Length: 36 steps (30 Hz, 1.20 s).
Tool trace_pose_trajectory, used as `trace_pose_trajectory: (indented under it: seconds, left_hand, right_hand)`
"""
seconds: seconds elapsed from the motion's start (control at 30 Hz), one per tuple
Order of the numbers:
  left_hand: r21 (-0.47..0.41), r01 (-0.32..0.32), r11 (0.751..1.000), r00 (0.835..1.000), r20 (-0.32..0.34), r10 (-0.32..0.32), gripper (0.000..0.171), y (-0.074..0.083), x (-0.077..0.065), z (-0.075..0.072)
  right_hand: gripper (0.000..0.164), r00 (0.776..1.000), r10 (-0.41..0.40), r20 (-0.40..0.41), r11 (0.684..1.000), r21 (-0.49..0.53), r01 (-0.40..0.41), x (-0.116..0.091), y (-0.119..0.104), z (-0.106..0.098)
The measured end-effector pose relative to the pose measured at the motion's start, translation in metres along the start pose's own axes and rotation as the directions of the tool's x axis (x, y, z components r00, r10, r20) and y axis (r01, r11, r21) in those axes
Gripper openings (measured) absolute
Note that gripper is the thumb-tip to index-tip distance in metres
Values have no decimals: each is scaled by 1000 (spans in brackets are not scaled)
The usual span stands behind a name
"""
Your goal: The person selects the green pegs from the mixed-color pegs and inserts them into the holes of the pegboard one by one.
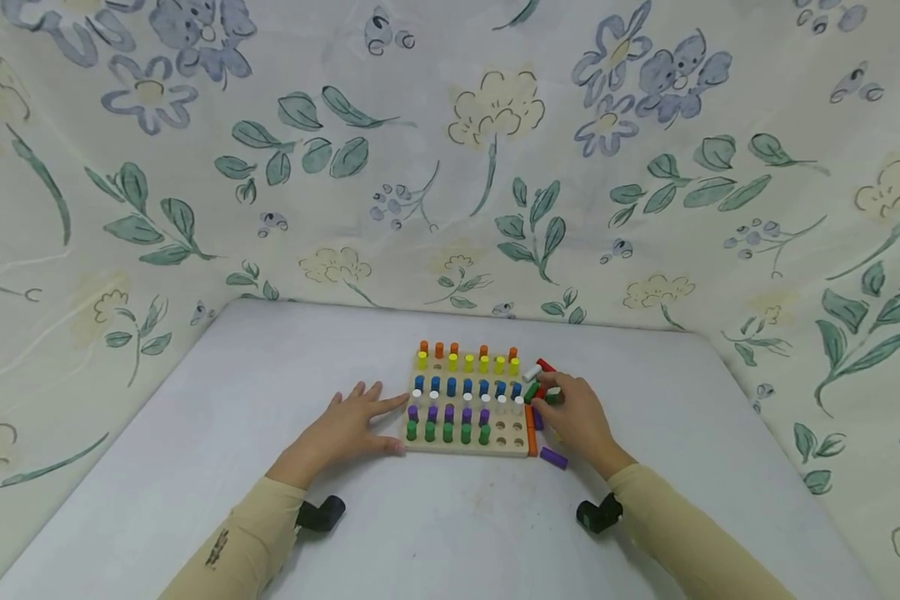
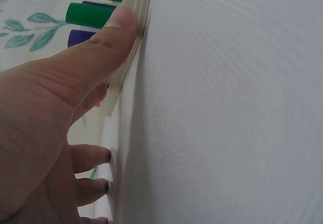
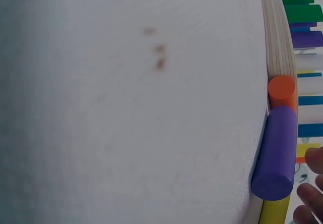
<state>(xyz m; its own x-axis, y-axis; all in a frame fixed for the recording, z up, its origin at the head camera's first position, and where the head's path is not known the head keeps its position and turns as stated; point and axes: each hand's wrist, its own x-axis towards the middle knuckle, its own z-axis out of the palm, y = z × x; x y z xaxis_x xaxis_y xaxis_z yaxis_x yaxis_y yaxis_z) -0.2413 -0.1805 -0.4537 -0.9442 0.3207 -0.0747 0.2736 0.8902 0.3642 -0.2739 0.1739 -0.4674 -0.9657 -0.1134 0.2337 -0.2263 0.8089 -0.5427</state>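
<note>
A wooden pegboard (image 1: 461, 451) holds rows of orange, yellow, blue, white, purple and green pegs. My left hand (image 1: 348, 427) is spread at its left side, the thumb against the front corner and the index fingertip at the left edge. The left wrist view shows that thumb (image 2: 108, 40) pressed to the wooden side, beside green pegs (image 2: 90, 15). Over loose pegs at the board's right side, my right hand (image 1: 579, 412) reaches with thumb and index finger apart. A red peg (image 1: 540, 393) and a green peg (image 1: 532, 391) lie around these fingertips; the palm hides part of the pile.
Along the board's right edge lies an orange peg (image 1: 531, 437), with a purple peg (image 1: 554, 458) nearby. A white peg (image 1: 532, 373) and another red peg (image 1: 545, 365) lie beyond my right fingers. A floral cloth (image 1: 450, 167) hangs behind the white table (image 1: 450, 533).
</note>
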Motion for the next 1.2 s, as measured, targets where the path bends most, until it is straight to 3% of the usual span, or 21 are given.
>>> trace_pose_trajectory:
  seconds: [1.2]
  left_hand:
    - [0, -7, 1000, 1000, -1, 7, 84, 0, 1, -1]
  right_hand:
    - [47, 993, 90, 71, 993, -82, -84, 15, -7, 5]
